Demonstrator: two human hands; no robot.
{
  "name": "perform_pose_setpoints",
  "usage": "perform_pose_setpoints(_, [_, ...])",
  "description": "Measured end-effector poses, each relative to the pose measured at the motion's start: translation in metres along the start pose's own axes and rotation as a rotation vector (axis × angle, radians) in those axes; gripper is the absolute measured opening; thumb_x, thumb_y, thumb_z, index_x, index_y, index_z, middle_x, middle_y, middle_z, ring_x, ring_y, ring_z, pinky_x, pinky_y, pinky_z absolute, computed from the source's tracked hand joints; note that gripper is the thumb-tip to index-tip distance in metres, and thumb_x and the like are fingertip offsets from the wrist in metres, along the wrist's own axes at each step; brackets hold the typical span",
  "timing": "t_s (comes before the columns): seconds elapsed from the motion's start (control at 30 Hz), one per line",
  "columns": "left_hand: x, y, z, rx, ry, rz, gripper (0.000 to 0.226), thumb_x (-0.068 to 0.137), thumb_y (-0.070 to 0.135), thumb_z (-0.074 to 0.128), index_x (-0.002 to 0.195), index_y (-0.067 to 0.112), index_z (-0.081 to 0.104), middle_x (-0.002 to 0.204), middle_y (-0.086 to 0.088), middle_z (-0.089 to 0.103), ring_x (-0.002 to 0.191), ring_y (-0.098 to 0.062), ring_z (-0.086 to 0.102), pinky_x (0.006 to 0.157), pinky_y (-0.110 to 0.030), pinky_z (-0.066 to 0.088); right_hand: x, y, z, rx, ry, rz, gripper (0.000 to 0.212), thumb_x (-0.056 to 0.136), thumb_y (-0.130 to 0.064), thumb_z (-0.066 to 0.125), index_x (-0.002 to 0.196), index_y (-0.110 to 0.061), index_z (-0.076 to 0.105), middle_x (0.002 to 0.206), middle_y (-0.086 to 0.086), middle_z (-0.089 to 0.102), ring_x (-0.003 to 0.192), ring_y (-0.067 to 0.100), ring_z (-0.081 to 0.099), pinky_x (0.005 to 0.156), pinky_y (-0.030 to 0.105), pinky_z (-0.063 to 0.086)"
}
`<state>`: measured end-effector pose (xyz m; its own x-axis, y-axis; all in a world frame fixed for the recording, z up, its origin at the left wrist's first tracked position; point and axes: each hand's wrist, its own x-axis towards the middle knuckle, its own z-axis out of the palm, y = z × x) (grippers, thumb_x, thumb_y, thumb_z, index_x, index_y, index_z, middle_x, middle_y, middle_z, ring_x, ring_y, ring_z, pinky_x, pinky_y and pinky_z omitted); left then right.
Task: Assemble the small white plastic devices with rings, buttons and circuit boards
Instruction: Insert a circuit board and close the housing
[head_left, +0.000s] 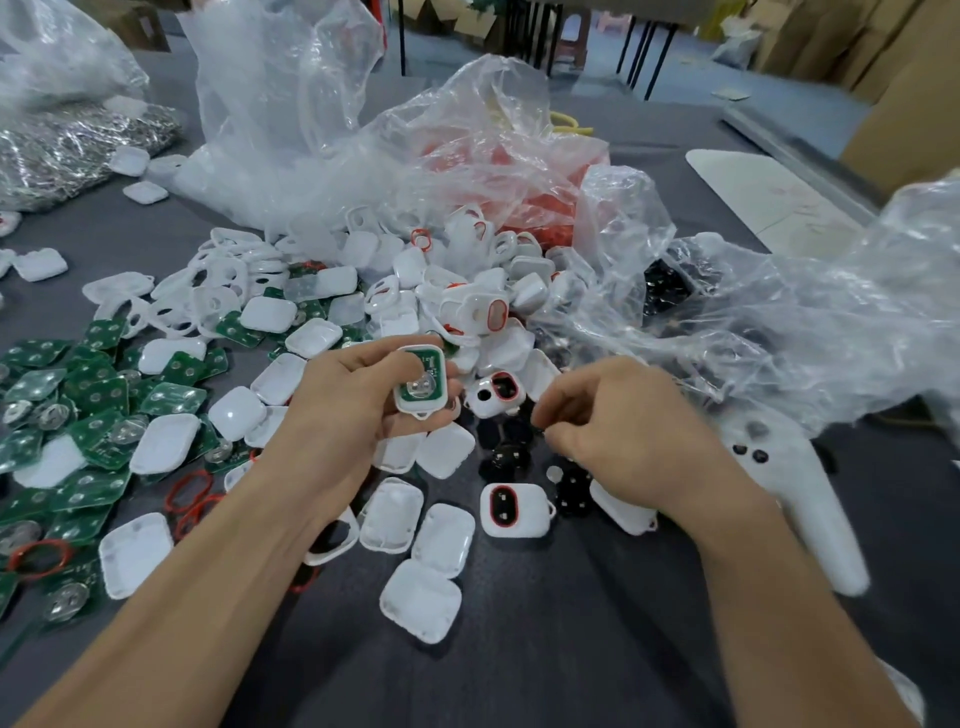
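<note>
My left hand (345, 410) grips a small white shell (422, 383) with a green circuit board and a round metal cell seated inside it, open side up. My right hand (613, 421) hovers to its right with fingers curled over a cluster of black buttons (511, 457); whether it pinches one is hidden. A shell with a red ring and black buttons (514, 509) lies just below that hand, and another shell with a ring (493, 395) lies between the hands. White covers (422, 600) lie scattered in front. Green circuit boards (78, 415) are piled at the left, with red rings (189, 491) beside them.
Crumpled clear plastic bags (332, 119) rise behind the heap of white shells (467, 280); one holds red parts (545, 208), another covers the right side (779, 322). A white handle-shaped tool (810, 509) lies at the right on the grey table (571, 649). Shiny metal parts (62, 150) sit at the far left.
</note>
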<state>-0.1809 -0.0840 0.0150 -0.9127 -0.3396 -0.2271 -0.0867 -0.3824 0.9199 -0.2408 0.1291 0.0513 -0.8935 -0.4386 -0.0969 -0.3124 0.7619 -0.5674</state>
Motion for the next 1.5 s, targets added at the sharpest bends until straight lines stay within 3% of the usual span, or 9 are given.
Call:
perform_pose_setpoints(0.27, [0.001, 0.006, -0.009, -0.082, 0.022, -0.031, 0.023, 0.095, -0.007, 0.052, 0.102, -0.005, 0.074, 0.098, -0.023, 0.077, 0.085, -0.034, 0.076, 0.073, -0.044, 0.065, 0.022, -0.011, 0.015, -0.138, 0.259, 0.018, 0.038, 0.084, -0.005, 0.066, 0.112, -0.028, 0.077, 0.101, 0.0, 0.076, 0.096, 0.02, 0.069, 0.084, 0.029, 0.056])
perform_pose_setpoints(0.4, [0.003, 0.009, -0.011, -0.087, 0.033, -0.044, 0.022, 0.096, -0.007, 0.053, 0.101, -0.003, 0.074, 0.099, -0.02, 0.078, 0.087, -0.029, 0.078, 0.062, -0.033, 0.064, 0.036, -0.011, 0.026, -0.276, 0.36, 0.026, 0.019, 0.086, -0.013, 0.066, 0.101, -0.022, 0.07, 0.097, 0.002, 0.068, 0.085, 0.024, 0.057, 0.071, 0.03, 0.039])
perform_pose_setpoints(0.5, [0.004, 0.009, -0.012, -0.081, 0.019, -0.047, 0.032, 0.095, -0.008, 0.053, 0.085, 0.003, 0.081, 0.099, -0.02, 0.078, 0.081, -0.03, 0.078, 0.062, -0.034, 0.063, 0.036, -0.009, 0.03, -0.232, 0.363, 0.029, 0.02, 0.087, -0.014, 0.065, 0.102, -0.025, 0.07, 0.093, 0.001, 0.07, 0.089, 0.028, 0.063, 0.072, 0.033, 0.045])
perform_pose_setpoints(0.6, [0.003, 0.007, -0.011, -0.088, 0.012, -0.045, 0.033, 0.094, -0.009, 0.052, 0.084, 0.004, 0.081, 0.096, -0.021, 0.078, 0.079, -0.031, 0.078, 0.065, -0.039, 0.065, 0.033, -0.006, 0.026, -0.062, 0.479, 0.038, 0.009, 0.087, -0.022, 0.071, 0.094, -0.027, 0.075, 0.081, -0.007, 0.072, 0.078, 0.018, 0.067, 0.074, 0.035, 0.058])
perform_pose_setpoints(0.7, [0.003, 0.005, -0.011, -0.091, 0.025, -0.036, 0.034, 0.094, -0.009, 0.052, 0.086, 0.006, 0.082, 0.094, -0.021, 0.078, 0.079, -0.032, 0.078, 0.067, -0.041, 0.065, 0.022, -0.019, 0.03, 0.161, 0.694, -0.11, 0.007, 0.083, -0.027, 0.081, 0.088, -0.029, 0.077, 0.068, -0.021, 0.068, 0.067, 0.0, 0.067, 0.064, 0.014, 0.053])
perform_pose_setpoints(0.77, [0.003, 0.005, -0.01, -0.089, 0.028, -0.031, 0.035, 0.094, -0.009, 0.053, 0.085, 0.008, 0.082, 0.093, -0.02, 0.078, 0.078, -0.032, 0.078, 0.067, -0.041, 0.065, 0.017, -0.029, 0.041, 0.33, 0.679, -0.132, 0.01, 0.081, -0.023, 0.083, 0.088, -0.029, 0.079, 0.07, -0.02, 0.072, 0.068, -0.003, 0.069, 0.064, 0.014, 0.054])
perform_pose_setpoints(0.9, [0.002, 0.006, -0.009, -0.094, 0.017, -0.03, 0.036, 0.093, -0.01, 0.052, 0.083, 0.008, 0.082, 0.093, -0.02, 0.078, 0.075, -0.031, 0.078, 0.065, -0.039, 0.064, 0.016, -0.035, 0.053, 0.777, 0.463, -0.049, 0.016, 0.08, -0.007, 0.083, 0.079, -0.023, 0.081, 0.071, -0.001, 0.076, 0.062, 0.011, 0.067, 0.063, 0.035, 0.058])
perform_pose_setpoints(1.03, [0.003, 0.005, -0.008, -0.082, 0.007, -0.017, 0.034, 0.093, -0.01, 0.052, 0.086, 0.006, 0.082, 0.095, -0.02, 0.078, 0.078, -0.03, 0.077, 0.065, -0.038, 0.064, 0.016, -0.035, 0.054, 0.931, 0.379, -0.064, 0.022, 0.077, 0.0, 0.082, 0.076, -0.022, 0.082, 0.069, 0.004, 0.076, 0.059, 0.012, 0.066, 0.059, 0.023, 0.054])
perform_pose_setpoints(1.5, [0.0, 0.003, -0.005, -0.067, 0.027, -0.043, 0.028, 0.093, -0.01, 0.053, 0.097, 0.001, 0.079, 0.099, -0.025, 0.077, 0.079, -0.038, 0.077, 0.062, -0.035, 0.063, 0.013, -0.031, 0.06, 0.659, 0.338, -0.096, 0.029, 0.083, -0.006, 0.074, 0.098, -0.029, 0.082, 0.084, -0.015, 0.078, 0.078, 0.003, 0.075, 0.071, 0.016, 0.057])
